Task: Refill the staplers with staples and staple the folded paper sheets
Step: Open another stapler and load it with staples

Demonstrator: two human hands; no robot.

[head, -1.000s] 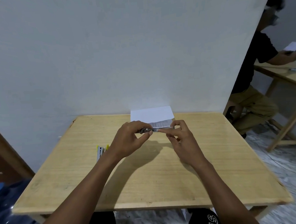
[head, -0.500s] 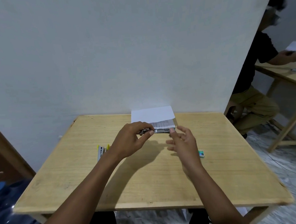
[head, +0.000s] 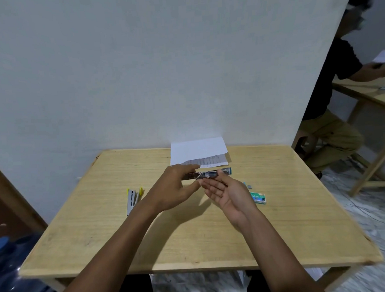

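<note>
My left hand [head: 173, 187] grips a slim dark stapler [head: 211, 174], opened out flat and held level above the wooden table [head: 192, 236]. Its blue tip sticks out to the right. My right hand [head: 229, 194] lies palm up just under the stapler, fingers spread, fingertips touching or nearly touching its underside. Folded white paper sheets [head: 198, 153] rest at the table's far edge against the wall. A yellow-and-grey stapler [head: 133, 200] lies on the table to the left. A green staple box [head: 259, 197] and a small strip of staples [head: 248, 186] lie to the right.
A blue water bottle [head: 12, 281] stands on the floor at the left. A white wall rises right behind the table. At the far right, another person [head: 333, 105] sits at a second wooden table [head: 373, 94] holding paper.
My right hand let go of the stapler's end, dropped and turned palm up beneath it. The staple box came into view as the hand moved. My left hand still holds the stapler.
</note>
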